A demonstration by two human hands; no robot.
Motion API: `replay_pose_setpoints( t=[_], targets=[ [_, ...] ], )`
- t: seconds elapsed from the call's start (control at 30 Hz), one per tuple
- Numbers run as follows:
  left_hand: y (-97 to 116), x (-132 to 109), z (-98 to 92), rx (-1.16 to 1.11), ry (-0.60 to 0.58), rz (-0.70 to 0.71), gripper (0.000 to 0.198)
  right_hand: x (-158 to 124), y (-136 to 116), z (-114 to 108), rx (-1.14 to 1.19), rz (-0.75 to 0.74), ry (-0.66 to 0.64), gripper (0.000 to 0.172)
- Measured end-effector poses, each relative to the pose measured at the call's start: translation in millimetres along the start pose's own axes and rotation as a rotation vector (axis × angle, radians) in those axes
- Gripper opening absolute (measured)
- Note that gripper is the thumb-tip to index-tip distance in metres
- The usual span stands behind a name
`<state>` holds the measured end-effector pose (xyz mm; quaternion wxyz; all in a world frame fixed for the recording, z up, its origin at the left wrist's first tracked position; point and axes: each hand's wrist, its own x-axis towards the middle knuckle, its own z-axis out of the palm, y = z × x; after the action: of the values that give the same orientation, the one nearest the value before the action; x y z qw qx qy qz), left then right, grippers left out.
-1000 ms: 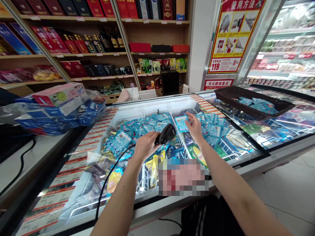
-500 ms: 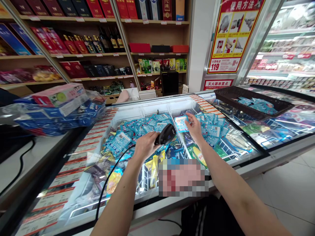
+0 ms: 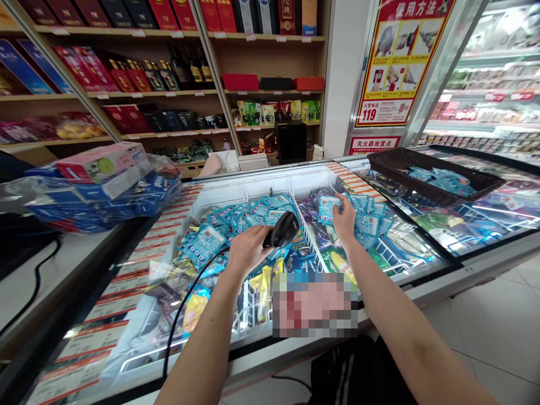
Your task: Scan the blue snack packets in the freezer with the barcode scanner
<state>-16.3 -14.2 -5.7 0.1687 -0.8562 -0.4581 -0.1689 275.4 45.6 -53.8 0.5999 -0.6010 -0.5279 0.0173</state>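
Observation:
A black corded barcode scanner (image 3: 284, 230) is gripped in my left hand (image 3: 250, 247), its head pointing to the right over the freezer. My right hand (image 3: 346, 216) pinches a light-blue packet (image 3: 328, 209) by its right edge, with white printed panels facing up. Under and beside that hand lie several more blue packets (image 3: 368, 225), right of the white wire divider (image 3: 307, 233). Left of the divider, a heap of similar blue packets (image 3: 248, 216) spreads below my left hand. The scanner's cable (image 3: 182, 315) runs down past my left forearm.
Price labels line the glass of the chest freezer (image 3: 253, 371). A brown plastic basket (image 3: 485, 185) holding blue packets stands on the right. Boxes wrapped in plastic (image 3: 105, 191) sit at the left. Behind are stocked shelves (image 3: 270, 90) and a black monitor (image 3: 291, 142).
My right hand has moved to the right with the blue packet, away from the scanner and over the packets there. My left hand and the scanner have shifted slightly left.

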Motion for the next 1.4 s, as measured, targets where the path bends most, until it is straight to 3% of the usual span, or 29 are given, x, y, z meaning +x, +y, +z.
replay_pose_setpoints(
  t=[0.1,0.27,0.43,0.57,0.8,1.1,1.2,1.4],
  targets=[
    [-3,-1,-1.7,0.018,0.002,-0.026,0.033,2,5,-1,-0.184,0.045,-0.017,0.039],
    [-12,-2,-3.6,0.023,0.010,-0.076,0.030,-6,-3,-2,-0.518,-0.049,-0.088,0.055],
    [-21,-5,-4.6,0.028,0.015,-0.125,0.030,-12,-16,-10,-0.673,-0.112,-0.026,0.042],
    [-29,-8,-5.4,0.063,0.013,-0.161,0.030,-13,-22,-9,-0.638,-0.282,-0.125,0.032],
    [-33,-11,-11.2,0.100,0.007,-0.230,0.028,-24,-29,6,-0.449,-0.493,-0.418,0.033],
    [-35,-13,-15.2,0.098,0.038,-0.340,0.026,-42,-50,21,-0.235,-0.779,-0.840,0.052],
    [-34,-13,-15.7,0.093,0.033,-0.336,0.028,-43,-51,22,-0.220,-0.759,-0.865,0.045],
    [-32,-12,-14.8,0.101,0.015,-0.321,0.032,-38,-46,19,-0.159,-0.588,-0.789,0.038]
  ],
)
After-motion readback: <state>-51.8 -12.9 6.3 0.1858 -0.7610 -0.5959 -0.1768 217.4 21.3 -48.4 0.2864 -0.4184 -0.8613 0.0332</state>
